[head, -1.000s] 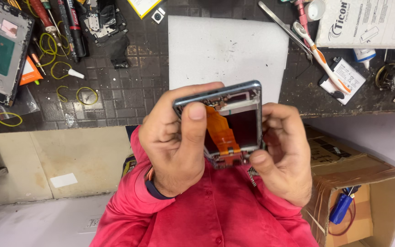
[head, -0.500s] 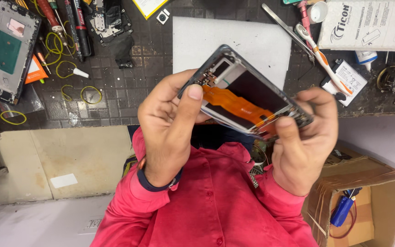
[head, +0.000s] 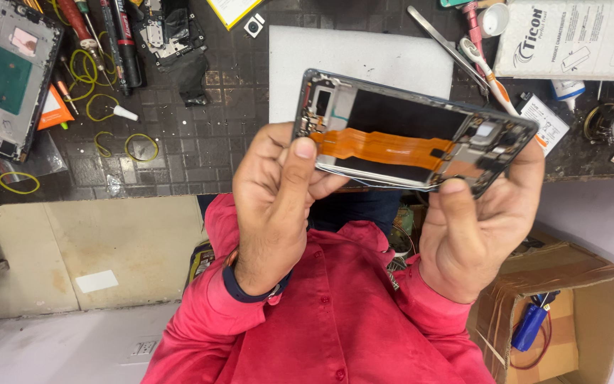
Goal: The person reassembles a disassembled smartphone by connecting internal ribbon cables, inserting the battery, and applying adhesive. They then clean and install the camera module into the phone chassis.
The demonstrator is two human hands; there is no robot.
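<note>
Holding an opened phone frame (head: 413, 135) up in the air w/ both hands, just above the dark gridded work mat (head: 200, 142) and in front of a white sheet (head: 364, 57). Left hand (head: 278, 199) is clamped on the left short end, thumb pressed flat on the edge near the orange flex cable (head: 385, 147). Right hand (head: 474, 227) is closed on the lower right corner, thumb on the rim, fingers wrapped behind.

Handling-wise, imo this thing is light and thin, prob stiff along the metal rim but fragile in the middle. That flex ribbon looks soft and would tear or crease easily, and the lower long edge looks like it's splitting into thin layers, so no squeezing there. Best grip is the outer rim and corners, basically where the hands are now, fingers off the ribbon and the small boards at either end.

Other stuff around: another stripped phone chassis (head: 5, 71) far left, tweezers (head: 445, 46), and a cardboard box (head: 570, 313) bottom right.
</note>
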